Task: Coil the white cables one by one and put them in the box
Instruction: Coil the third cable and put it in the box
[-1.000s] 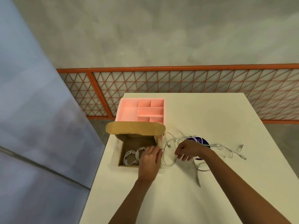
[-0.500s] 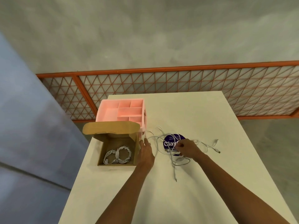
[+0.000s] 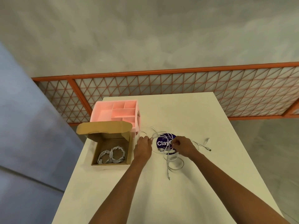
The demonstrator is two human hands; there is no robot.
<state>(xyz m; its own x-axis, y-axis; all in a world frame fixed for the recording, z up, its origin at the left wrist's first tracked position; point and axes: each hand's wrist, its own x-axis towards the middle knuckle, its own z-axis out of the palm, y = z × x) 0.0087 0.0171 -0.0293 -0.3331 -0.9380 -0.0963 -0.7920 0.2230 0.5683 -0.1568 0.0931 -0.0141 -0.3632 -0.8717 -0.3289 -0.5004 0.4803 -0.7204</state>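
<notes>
In the head view, your left hand (image 3: 143, 148) and right hand (image 3: 184, 147) each pinch a strand of the loose white cables (image 3: 174, 164), which lie tangled on the white table (image 3: 161, 199), partly over the round purple sticker (image 3: 163, 140). Free one cable first, then wind even loops. Two coiled white cables (image 3: 111, 155) already lie in the open brown cardboard box (image 3: 130, 149). A second ago your left hand was at the box edge; now it has come to the tangle.

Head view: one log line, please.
left hand: pinches white cable tangle | right hand: pinches tangle too | cardboard box: two coiled cables inside
</notes>
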